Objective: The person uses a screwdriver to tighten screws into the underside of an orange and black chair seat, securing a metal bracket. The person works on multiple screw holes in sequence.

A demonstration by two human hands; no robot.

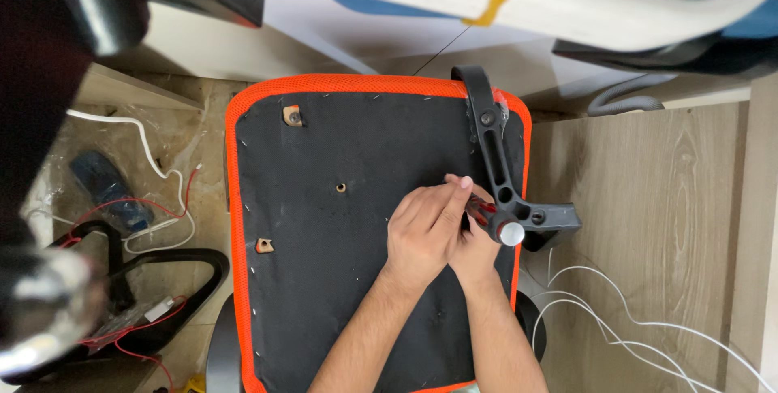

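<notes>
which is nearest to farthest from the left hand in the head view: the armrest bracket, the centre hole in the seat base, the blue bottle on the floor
From the left hand:
1. Armrest bracket, just to its right, by the seat edge.
2. Centre hole, to its left on the black underside.
3. Blue bottle, far left on the floor.

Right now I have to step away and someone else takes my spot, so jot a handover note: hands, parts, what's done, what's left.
Left hand: lies over the right, fingers pressing down by the bracket.
Right hand: grips a red-handled tool, mostly hidden, at the silver-capped end of the armrest bracket.
Seat: upside down, black underside, orange mesh edge.
Done: bracket lies along the seat's right edge, a fastener showing near its top.
Left: three mounting holes on the left and middle of the underside are bare; no second bracket there.
</notes>
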